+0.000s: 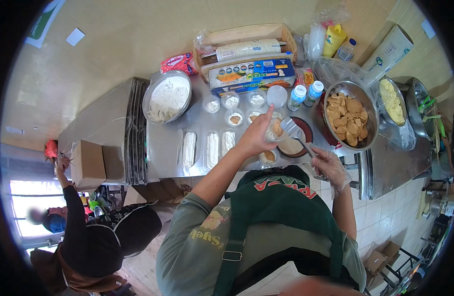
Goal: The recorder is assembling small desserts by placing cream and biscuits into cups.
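Note:
My bare left hand (256,134) holds a small clear plastic cup (272,135) with something tan inside, tilted over a brown-rimmed bowl (309,130) of pale beige contents. In my right hand (330,167), covered by a clear plastic glove, is the handle of a metal utensil (304,143); its wide flat end is at the cup's mouth. An open cup (268,157) with a tan piece in it stands just below my left hand. More filled cups (234,117) stand behind, several with white cream, next to a white round lid (277,96).
A steel bowl (373,117) of tan biscuit-like rounds stands right; a bowl of white cream (168,97) stands left. Two blue bottles (296,98), a boxed roll (253,76) and cream-filled rectangular containers (212,150) share the steel table. Another person (101,240) stands at left.

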Available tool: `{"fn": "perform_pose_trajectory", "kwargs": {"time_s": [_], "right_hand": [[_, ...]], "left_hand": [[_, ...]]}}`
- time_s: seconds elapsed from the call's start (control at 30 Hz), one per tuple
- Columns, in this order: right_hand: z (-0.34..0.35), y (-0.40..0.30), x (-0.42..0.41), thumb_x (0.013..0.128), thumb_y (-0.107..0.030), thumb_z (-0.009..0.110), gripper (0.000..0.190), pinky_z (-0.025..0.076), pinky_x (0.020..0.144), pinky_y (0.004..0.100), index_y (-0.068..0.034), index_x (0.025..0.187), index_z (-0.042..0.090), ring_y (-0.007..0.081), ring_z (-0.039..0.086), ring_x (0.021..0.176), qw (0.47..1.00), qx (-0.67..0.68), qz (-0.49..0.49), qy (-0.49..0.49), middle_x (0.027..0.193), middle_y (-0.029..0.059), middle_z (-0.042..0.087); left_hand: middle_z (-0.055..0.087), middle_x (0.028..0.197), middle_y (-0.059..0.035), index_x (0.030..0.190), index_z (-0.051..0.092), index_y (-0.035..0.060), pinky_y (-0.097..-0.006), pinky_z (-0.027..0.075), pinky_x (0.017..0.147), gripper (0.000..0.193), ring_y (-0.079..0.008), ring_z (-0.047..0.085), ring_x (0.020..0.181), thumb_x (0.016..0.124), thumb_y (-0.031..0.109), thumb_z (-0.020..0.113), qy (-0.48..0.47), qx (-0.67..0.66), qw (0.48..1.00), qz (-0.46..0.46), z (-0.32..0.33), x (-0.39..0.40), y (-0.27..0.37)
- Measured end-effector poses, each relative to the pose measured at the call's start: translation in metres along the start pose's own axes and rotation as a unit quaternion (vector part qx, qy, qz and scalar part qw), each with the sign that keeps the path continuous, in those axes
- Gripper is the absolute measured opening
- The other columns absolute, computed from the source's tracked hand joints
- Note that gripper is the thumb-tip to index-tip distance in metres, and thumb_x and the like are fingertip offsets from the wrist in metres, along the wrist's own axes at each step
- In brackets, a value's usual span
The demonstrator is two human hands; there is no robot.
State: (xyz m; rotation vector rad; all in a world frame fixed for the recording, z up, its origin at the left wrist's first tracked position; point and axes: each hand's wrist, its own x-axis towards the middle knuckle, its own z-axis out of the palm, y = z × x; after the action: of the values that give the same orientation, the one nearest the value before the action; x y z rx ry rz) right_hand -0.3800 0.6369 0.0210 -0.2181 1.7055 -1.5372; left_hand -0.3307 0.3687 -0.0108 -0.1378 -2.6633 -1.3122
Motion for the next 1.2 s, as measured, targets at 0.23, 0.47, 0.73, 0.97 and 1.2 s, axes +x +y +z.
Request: {"fn": "perform_pose_trajectory", "kwargs": {"time_s": [0.23, 0.47, 0.73, 0.97, 1.2], "right_hand": [[0.009, -0.003, 0.002, 0.079, -0.021, 0.06, 0.04, 0.044, 0.068, 0.0354, -0.01, 0.117, 0.054, 0.0255, 0.058, 0.076, 0.954, -0.291, -0.064, 0.036, 0.081, 0.0096, 0.061], [0.025, -0.031, -0.01, 0.078, -0.019, 0.057, 0.034, 0.044, 0.07, 0.0412, -0.012, 0.112, 0.057, 0.0312, 0.056, 0.081, 0.819, -0.535, -0.176, 0.112, 0.083, 0.0133, 0.06], [0.031, -0.048, -0.019, 0.075, -0.015, 0.058, 0.031, 0.044, 0.058, 0.0396, -0.013, 0.106, 0.06, 0.0276, 0.056, 0.066, 0.765, -0.593, -0.225, 0.114, 0.073, 0.0092, 0.057], [0.035, -0.043, -0.015, 0.074, -0.012, 0.058, 0.038, 0.041, 0.053, 0.0405, -0.016, 0.113, 0.057, 0.0281, 0.055, 0.06, 0.708, -0.647, -0.252, 0.13, 0.068, 0.0091, 0.054], [0.034, -0.046, -0.016, 0.074, -0.012, 0.058, 0.041, 0.042, 0.056, 0.0403, -0.016, 0.115, 0.055, 0.0278, 0.055, 0.064, 0.713, -0.654, -0.225, 0.113, 0.069, 0.0085, 0.055]], "left_hand": [[0.048, 0.11, -0.0212, 0.139, 0.01, 0.0035, -0.0379, 0.037, 0.09, 0.106, -0.0363, 0.047, 0.102, 0.053, 0.013, 0.072, -0.008, 0.018, 1.0, 0.005, 0.007, -0.001, 0.006], [0.049, 0.11, -0.0214, 0.139, 0.01, 0.0032, -0.0387, 0.036, 0.091, 0.107, -0.0367, 0.047, 0.102, 0.052, 0.011, 0.073, 0.022, 0.028, 0.999, 0.019, 0.012, -0.006, 0.001], [0.048, 0.112, -0.0212, 0.139, 0.008, 0.0029, -0.039, 0.035, 0.092, 0.108, -0.0366, 0.046, 0.104, 0.053, 0.011, 0.073, 0.014, 0.009, 1.0, 0.01, 0.011, -0.007, 0.005], [0.048, 0.113, -0.0212, 0.138, 0.01, 0.001, -0.0395, 0.033, 0.095, 0.106, -0.0365, 0.044, 0.107, 0.054, 0.012, 0.073, 0.006, 0.02, 0.999, 0.04, 0.015, -0.009, 0.005], [0.045, 0.119, -0.0229, 0.139, 0.01, 0.0025, -0.0395, 0.031, 0.097, 0.105, -0.0373, 0.042, 0.112, 0.055, 0.014, 0.073, -0.01, 0.008, 1.0, 0.015, 0.013, -0.01, 0.009]]}}
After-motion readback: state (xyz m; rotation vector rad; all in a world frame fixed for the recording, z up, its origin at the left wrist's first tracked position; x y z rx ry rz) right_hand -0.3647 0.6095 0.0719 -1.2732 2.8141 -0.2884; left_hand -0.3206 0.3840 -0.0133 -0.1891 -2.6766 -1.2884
